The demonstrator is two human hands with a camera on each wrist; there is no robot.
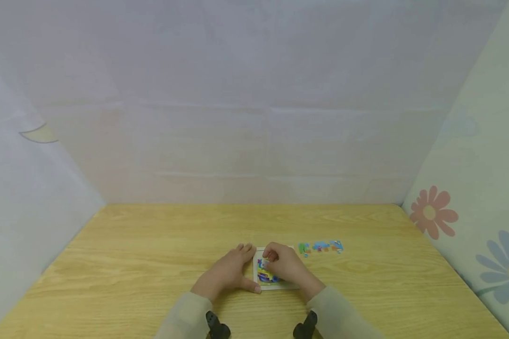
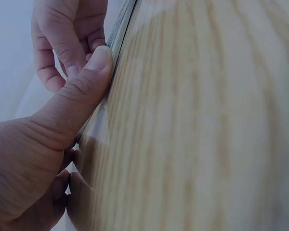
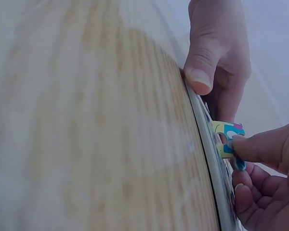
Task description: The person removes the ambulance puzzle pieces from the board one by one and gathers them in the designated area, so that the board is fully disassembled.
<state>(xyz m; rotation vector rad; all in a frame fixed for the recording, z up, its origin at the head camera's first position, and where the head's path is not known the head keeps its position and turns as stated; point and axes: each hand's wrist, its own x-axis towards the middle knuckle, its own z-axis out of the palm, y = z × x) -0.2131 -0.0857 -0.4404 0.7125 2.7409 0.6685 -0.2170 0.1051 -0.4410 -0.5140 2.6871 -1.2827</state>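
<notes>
A small jigsaw puzzle board (image 1: 256,268) with a pale frame lies on the table, part of a colourful picture inside it. My left hand (image 1: 232,269) spans the board's left side, its thumb (image 2: 82,84) on the lower corner and its fingers near the upper one. Above the board, my right hand (image 1: 287,266) pinches a puzzle piece (image 3: 224,130), yellow and teal, between thumb and fingers. In the right wrist view the piece stands tilted up against the board. My right hand covers much of the board's right side in the head view.
Several loose puzzle pieces (image 1: 321,246) lie on the wooden table (image 1: 152,249) to the right of the board and beyond it. A white cloth (image 1: 254,141) hangs behind the table, and a flowered cloth (image 1: 483,188) hangs on the right.
</notes>
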